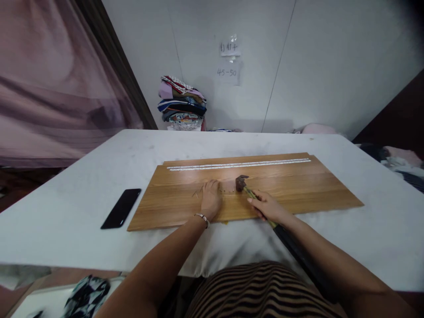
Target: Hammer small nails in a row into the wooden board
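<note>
Perhaps risky: right hand grips hammer; left hand on board, finger hold unclear, just left of nails. Glancing blow could bruise it.

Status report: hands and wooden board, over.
Right hand gripping hammer. Left hand palm-down on wooden board. Thin nails beside left hand. Phone off board, to its left.

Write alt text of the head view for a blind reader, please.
A person's right hand holds a hammer, while the left hand rests on a wooden board beside a few thin nails. The board lies on a white table, with a black phone to its left.
</note>
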Demonstrator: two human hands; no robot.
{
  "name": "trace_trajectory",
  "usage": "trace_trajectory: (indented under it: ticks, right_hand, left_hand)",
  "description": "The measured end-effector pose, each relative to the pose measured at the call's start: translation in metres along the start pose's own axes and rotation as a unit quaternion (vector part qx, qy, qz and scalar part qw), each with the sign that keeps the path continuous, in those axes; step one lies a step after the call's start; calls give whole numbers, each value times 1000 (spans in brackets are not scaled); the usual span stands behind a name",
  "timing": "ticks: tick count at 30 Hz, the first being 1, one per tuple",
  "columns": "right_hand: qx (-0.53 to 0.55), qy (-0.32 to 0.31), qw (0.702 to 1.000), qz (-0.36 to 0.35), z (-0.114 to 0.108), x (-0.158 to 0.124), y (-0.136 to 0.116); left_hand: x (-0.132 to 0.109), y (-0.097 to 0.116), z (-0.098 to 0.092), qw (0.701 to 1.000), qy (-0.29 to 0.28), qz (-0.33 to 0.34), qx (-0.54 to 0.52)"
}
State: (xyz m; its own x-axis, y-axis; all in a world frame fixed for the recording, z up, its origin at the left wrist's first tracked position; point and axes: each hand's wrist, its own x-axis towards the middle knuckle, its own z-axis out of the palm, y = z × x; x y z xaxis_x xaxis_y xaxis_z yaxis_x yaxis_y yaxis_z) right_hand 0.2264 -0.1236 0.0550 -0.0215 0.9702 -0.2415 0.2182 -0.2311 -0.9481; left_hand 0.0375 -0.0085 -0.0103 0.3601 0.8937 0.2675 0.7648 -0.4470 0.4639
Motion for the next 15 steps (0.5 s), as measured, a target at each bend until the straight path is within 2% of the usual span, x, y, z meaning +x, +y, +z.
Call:
trace_trajectory:
  ticks: [9, 15]
  right_hand:
    - [-7, 12, 1000, 5, -1, -2, -6]
    - [-12, 12, 1000, -3, -4, -3, 0]
  left_hand:
    - [0, -3, 4, 1000, 12, 1, -5]
    - [0, -1, -1, 999, 12, -6, -30]
